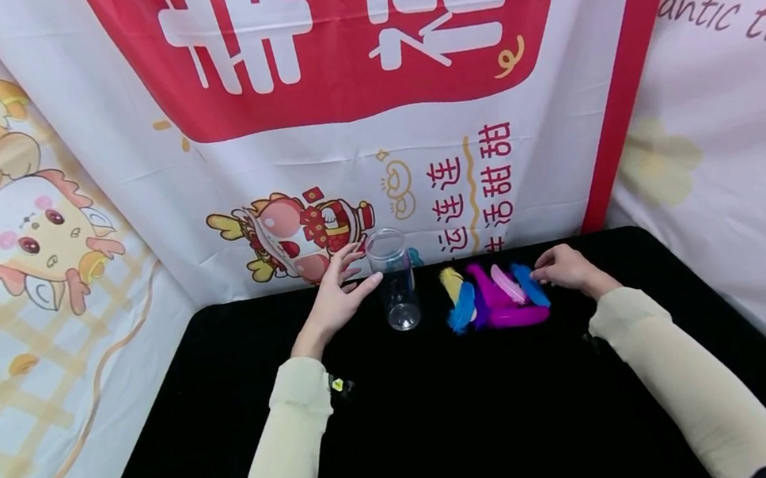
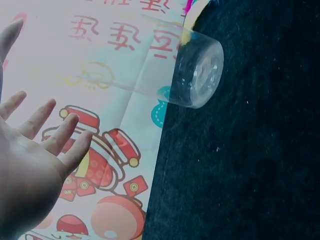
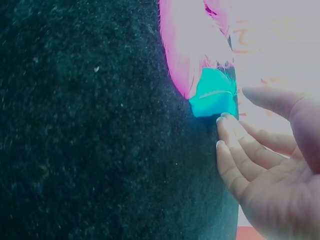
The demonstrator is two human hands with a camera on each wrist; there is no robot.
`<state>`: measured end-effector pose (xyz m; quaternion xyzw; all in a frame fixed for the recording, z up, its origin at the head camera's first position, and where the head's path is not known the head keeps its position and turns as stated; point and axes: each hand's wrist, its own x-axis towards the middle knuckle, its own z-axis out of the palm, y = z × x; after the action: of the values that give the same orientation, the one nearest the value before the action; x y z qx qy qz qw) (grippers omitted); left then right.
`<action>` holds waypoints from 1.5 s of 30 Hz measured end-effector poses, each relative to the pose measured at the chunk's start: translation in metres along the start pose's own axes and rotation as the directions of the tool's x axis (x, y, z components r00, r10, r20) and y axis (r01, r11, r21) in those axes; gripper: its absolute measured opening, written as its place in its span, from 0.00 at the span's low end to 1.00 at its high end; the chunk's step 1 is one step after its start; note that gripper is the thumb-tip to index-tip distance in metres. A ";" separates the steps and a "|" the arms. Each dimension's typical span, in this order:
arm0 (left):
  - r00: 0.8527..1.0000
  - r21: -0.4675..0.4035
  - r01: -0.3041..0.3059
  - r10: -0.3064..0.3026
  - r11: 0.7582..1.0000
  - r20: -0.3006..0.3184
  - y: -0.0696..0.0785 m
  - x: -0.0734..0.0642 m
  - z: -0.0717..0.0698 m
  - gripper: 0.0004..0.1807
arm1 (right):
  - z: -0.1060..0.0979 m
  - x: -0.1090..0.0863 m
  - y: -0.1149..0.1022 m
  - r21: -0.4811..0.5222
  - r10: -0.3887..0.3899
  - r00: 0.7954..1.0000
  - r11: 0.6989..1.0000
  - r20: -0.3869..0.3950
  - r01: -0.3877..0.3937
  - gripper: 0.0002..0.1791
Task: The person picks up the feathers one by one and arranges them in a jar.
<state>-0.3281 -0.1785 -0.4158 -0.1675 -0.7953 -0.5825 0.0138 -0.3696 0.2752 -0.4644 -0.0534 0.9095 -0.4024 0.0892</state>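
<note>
My left hand [image 1: 336, 300] is beside the clear plastic jar [image 1: 400, 293], its fingers spread and thumb near the jar's side. In the left wrist view, that hand [image 2: 35, 170] shows a gap between its fingers and the jar [image 2: 200, 75]. On the right, my other hand [image 1: 566, 268] reaches the blue feather [image 1: 530, 285] at the right end of a pile. The right wrist view has its fingertips close to that feather [image 3: 214, 95], the thumb held apart; contact is unclear. A pale pink feather [image 1: 507, 285] lies just left of it.
Also in the pile are a yellow feather [image 1: 452, 285], another blue feather [image 1: 462, 307], a purple one [image 1: 481, 313] and magenta ones [image 1: 520, 316]. The table has a black cloth [image 1: 478, 427]. A printed white-and-red curtain [image 1: 546, 163] hangs along its back edge.
</note>
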 end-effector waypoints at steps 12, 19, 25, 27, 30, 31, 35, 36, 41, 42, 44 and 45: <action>1.000 0.004 0.005 -0.005 1.000 0.012 0.009 0.003 0.004 0.41 | 0.002 0.003 -0.001 0.003 0.014 1.000 1.000 0.003 -0.014 0.22; 1.000 0.025 0.004 -0.004 1.000 0.001 0.012 0.007 0.007 0.44 | 0.005 0.002 -0.005 -0.004 0.015 1.000 1.000 0.005 -0.015 0.22; 1.000 0.031 0.007 -0.007 0.999 0.007 0.014 0.010 0.009 0.45 | 0.008 0.006 -0.005 -0.027 0.006 1.000 1.000 -0.010 -0.006 0.22; 1.000 0.035 0.006 -0.006 0.999 0.009 0.015 0.010 0.010 0.44 | 0.009 0.008 -0.004 -0.027 0.004 1.000 1.000 -0.011 -0.004 0.22; 1.000 0.030 0.004 -0.004 1.000 0.010 0.016 0.011 0.011 0.44 | 0.010 0.009 -0.005 -0.028 0.006 1.000 1.000 -0.009 -0.006 0.22; 1.000 0.027 0.002 -0.002 1.000 0.010 0.017 0.011 0.012 0.44 | 0.010 0.010 -0.005 -0.034 0.005 1.000 0.999 -0.011 -0.005 0.22; 1.000 0.014 -0.004 0.004 1.000 0.009 0.019 0.013 0.014 0.46 | 0.010 0.012 -0.004 -0.062 -0.002 1.000 0.998 -0.018 0.001 0.23; 1.000 0.012 -0.003 0.003 1.000 0.009 0.020 0.013 0.014 0.47 | 0.010 0.012 -0.004 -0.068 -0.003 1.000 0.998 -0.022 0.001 0.23; 1.000 0.009 0.004 -0.004 1.000 0.011 0.022 0.013 0.017 0.46 | 0.011 0.009 -0.006 -0.072 -0.002 0.999 0.997 -0.043 -0.002 0.23; 1.000 0.010 0.006 -0.006 1.000 0.011 0.022 0.013 0.018 0.46 | 0.011 0.008 -0.007 -0.070 -0.003 0.999 0.998 -0.046 -0.001 0.23; 1.000 0.010 0.003 -0.003 1.000 0.010 0.023 0.012 0.019 0.47 | 0.010 0.006 -0.010 -0.061 -0.001 0.999 0.998 -0.050 -0.002 0.24; 1.000 0.007 0.003 -0.003 1.000 0.009 0.023 0.013 0.019 0.47 | 0.009 0.005 -0.011 -0.055 0.003 0.999 0.998 -0.052 -0.006 0.24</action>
<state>-0.3301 -0.1514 -0.3982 -0.1690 -0.7975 -0.5791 0.0100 -0.3723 0.2607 -0.4632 -0.0435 0.9224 -0.3782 0.0650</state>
